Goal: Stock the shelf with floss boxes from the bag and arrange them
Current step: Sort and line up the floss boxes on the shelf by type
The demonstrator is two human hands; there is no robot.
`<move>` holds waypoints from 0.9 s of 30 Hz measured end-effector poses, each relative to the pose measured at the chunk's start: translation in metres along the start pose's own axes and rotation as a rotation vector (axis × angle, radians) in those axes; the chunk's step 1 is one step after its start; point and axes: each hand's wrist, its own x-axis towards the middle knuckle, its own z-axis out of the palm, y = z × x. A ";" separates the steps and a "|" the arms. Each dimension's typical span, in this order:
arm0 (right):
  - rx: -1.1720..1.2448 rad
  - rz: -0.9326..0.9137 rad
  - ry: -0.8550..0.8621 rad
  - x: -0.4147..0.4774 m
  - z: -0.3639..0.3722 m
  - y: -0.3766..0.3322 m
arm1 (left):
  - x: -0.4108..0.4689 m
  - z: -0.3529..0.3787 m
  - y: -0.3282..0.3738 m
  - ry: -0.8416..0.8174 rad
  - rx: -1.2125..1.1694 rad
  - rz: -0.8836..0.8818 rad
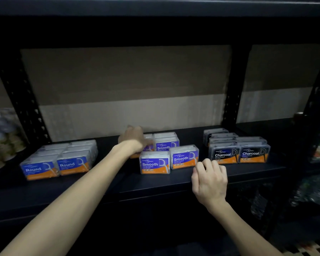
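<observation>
Left hand (133, 140) is blurred and hides a rear Smooth box (148, 146) mid-row; I can't tell its grip. Right hand (209, 180) loosely curled, empty, at shelf (109, 175) front edge. Round boxes (54, 163) left, Charcoal boxes (238, 152) right.

The bare left arm stretches far forward, and the left hand (133, 140) bends down at the wrist, too blurred to tell its grip. The right hand (209, 180) hangs nearer, its back toward the camera, fingers loosely curled and holding nothing.
</observation>
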 end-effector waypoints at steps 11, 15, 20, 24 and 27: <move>-0.016 0.009 -0.017 -0.001 -0.003 -0.002 | -0.066 0.010 -0.034 0.106 0.143 0.496; -0.020 0.009 -0.015 -0.001 -0.002 -0.001 | -0.058 0.017 -0.049 0.182 0.141 0.402; -0.021 0.006 -0.019 -0.001 -0.002 -0.001 | -0.047 0.025 -0.053 0.229 0.158 0.382; -0.035 0.005 -0.020 -0.001 -0.001 0.000 | -0.042 0.030 -0.053 0.249 0.160 0.360; -0.041 0.010 -0.020 -0.001 -0.001 -0.001 | -0.041 0.031 -0.050 0.246 0.147 0.341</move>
